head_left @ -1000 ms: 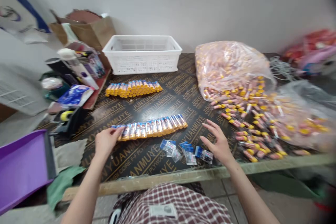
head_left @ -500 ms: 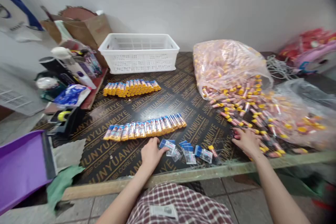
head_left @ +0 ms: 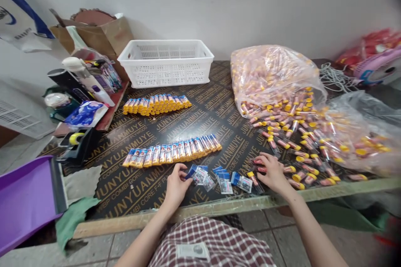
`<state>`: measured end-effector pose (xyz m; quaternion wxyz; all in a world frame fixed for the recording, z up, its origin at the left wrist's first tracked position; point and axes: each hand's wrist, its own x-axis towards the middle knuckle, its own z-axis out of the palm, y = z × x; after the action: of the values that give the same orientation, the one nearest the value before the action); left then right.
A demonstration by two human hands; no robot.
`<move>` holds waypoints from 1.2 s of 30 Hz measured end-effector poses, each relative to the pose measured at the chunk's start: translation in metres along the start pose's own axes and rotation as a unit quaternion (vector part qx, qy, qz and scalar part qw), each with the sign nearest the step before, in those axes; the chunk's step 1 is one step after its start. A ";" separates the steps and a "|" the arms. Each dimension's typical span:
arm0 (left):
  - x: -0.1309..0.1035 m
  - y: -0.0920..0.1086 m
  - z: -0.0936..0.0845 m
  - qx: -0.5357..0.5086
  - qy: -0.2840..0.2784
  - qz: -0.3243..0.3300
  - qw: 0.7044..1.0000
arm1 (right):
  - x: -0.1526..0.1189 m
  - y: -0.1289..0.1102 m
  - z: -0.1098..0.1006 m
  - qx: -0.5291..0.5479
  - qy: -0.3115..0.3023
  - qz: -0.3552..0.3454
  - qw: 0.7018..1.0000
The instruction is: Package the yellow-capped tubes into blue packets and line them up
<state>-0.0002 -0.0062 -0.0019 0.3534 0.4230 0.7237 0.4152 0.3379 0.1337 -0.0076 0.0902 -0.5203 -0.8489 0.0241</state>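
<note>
Worktop [head_left: 216,110]: dark, printed with gold lettering, spanning the frame from left of centre to the right edge; a pale strip edges its front.
Plastic bag [head_left: 274,64]: upper right of the frame, clear, bulging with yellow-capped pink tubes and open towards the viewer; more tubes spill from its mouth into a loose pile [head_left: 308,158].
White basket [head_left: 171,74]: upper centre, slotted walls, upright; its floor is hidden behind the front wall.
Purple tray [head_left: 28,200]: lower left edge of the frame, tilted, partly cut off.
Paper bag [head_left: 117,35]: upper left, brown, behind bottles and small packs.
Near row [head_left: 172,152]: centre, blue-and-yellow wrapped tubes side by side, slanting up to the right.
Far row [head_left: 158,104]: above it in the frame, similar tubes in a stacked band, just in front of the white basket.
Right hand [head_left: 274,173]: right of lower centre, fingers curled round a few pink tubes [head_left: 259,161] whose ends show past the fingertips; it hides part of the loose pile.
Left hand [head_left: 177,185]: lower centre, thumb and fingertips at the blue end of the leftmost packets; whether they pinch one I cannot tell.
Packets [head_left: 224,181]: clear with blue ends, three small fanned stacks between the hands.
Lone tube [head_left: 254,179]: yellow-capped, tilted, lying between the rightmost packets and the right hand.
</note>
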 end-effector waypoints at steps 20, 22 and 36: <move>-0.003 0.020 0.002 -0.146 0.032 -0.033 0.988 | 0.003 -0.136 -0.044 0.437 0.030 0.059 0.897; -0.002 0.029 -0.001 -0.296 0.023 -0.126 0.947 | -0.001 -0.154 -0.040 0.471 0.070 0.085 0.875; 0.001 0.043 -0.011 -0.489 0.061 -0.227 0.840 | -0.017 -0.195 -0.038 0.396 0.243 -0.121 0.877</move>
<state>0.0035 0.0044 0.0411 0.5535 -0.0067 0.5229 0.6482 0.1810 0.0278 0.0538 0.4943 -0.3239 -0.7763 0.2195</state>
